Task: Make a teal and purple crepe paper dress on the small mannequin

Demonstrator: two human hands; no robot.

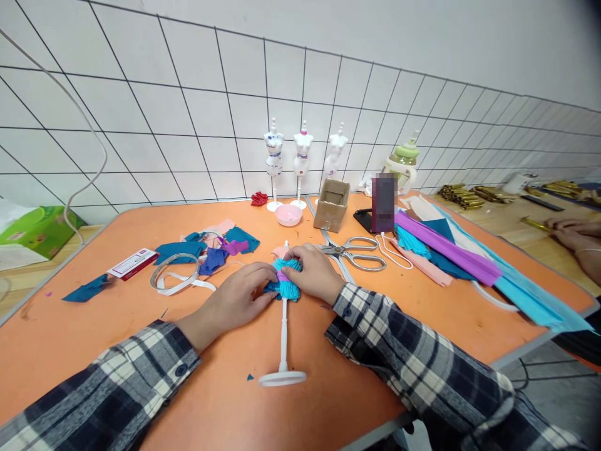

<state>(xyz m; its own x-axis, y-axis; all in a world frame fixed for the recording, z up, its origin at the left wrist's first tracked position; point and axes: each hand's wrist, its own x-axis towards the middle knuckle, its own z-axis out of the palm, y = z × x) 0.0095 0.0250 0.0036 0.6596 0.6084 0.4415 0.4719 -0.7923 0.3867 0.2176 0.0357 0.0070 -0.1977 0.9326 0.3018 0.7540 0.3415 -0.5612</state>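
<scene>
A small white dress form lies tilted on the orange table, its round base toward me. Crinkled blue paper wraps its body like a skirt, crossed by a purple band. My left hand closes on the wrap's left side, fingertips near the purple band. From the right, my right hand is closed too, with fingers and thumb pressed on the top and right of the paper. My fingers cover part of the form's torso; a bit of peach paper shows near its top.
Scissors lie right of my hands. Paper scraps and a tape ring are on the left. Behind stand three dress forms, a pink bowl and a cardboard box. Long paper strips cover the right; another person's hand is beyond.
</scene>
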